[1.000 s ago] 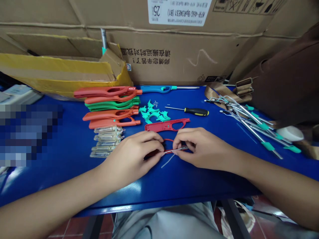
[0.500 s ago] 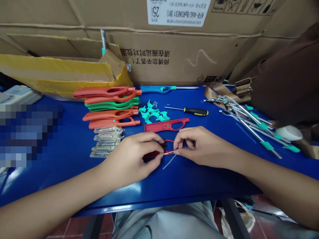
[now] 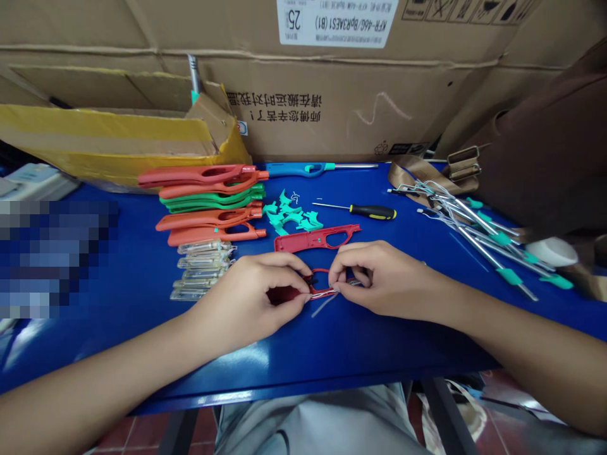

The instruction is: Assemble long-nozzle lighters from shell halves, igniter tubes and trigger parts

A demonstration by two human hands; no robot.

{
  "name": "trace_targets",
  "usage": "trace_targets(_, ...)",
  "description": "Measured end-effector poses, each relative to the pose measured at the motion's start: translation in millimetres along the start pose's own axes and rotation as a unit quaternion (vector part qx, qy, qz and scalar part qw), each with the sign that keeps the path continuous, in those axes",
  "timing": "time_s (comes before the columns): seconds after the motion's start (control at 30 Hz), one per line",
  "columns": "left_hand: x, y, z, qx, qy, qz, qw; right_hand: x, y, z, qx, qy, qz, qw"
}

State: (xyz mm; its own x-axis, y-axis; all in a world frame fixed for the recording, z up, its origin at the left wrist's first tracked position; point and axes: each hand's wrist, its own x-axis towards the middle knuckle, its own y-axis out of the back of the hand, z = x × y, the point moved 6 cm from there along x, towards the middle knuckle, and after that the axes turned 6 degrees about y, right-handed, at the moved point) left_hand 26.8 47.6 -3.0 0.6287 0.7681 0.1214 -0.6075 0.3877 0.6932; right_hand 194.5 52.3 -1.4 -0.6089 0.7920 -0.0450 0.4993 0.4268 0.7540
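Observation:
Between my hands lies a red lighter casing half (image 3: pixel 321 271), largely covered by my fingers, its trigger loop showing. Thin white wires (image 3: pixel 324 294) run along the loop's near side. My left hand (image 3: pixel 265 291) is closed in a pinch, thumb and forefinger at the wires' left end. My right hand (image 3: pixel 374 275) pinches the wires at the loop's right side, beside a metal tube partly hidden under it. A thin clear strip (image 3: pixel 323 306) sticks out toward me below the casing. Just beyond lies another red casing half (image 3: pixel 303 240), inner side up.
Orange, red and green casings (image 3: pixel 208 218) are stacked at left, above clear fuel tanks (image 3: pixel 196 275). Teal triggers (image 3: pixel 291 218), a screwdriver (image 3: pixel 372 212) and a blue lighter (image 3: pixel 294 169) lie farther back. Metal tubes with wires (image 3: pixel 478 234) lie right; cardboard (image 3: pixel 332 76) stands behind.
Both hands stay almost in place, still pinching. The white wires have shifted slightly along the casing's near edge, and the left fingers have moved a little.

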Motion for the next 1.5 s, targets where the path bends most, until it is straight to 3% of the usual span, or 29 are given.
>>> trace_targets(0.27,1.2,1.4,0.6,-0.013,0.015,0.012,1.000,-0.1,-0.6,-0.2,0.020,-0.008,-0.023,1.000)
trace_targets(0.57,1.1,0.2,3.2,-0.001,0.024,0.007,1.000,1.3,-2.3,-4.6,0.009,-0.008,0.001,1.000)
trace_targets(1.07,-5.3,-3.4,3.8,0.041,-0.012,-0.014,0.999,-3.0,-0.8,-3.4,-0.023,0.022,-0.003,0.999)
trace_targets(1.5,-5.3,-0.5,4.5,0.084,-0.039,0.003,0.996,-3.6,1.1,-4.8,-0.067,0.039,-0.007,0.997)
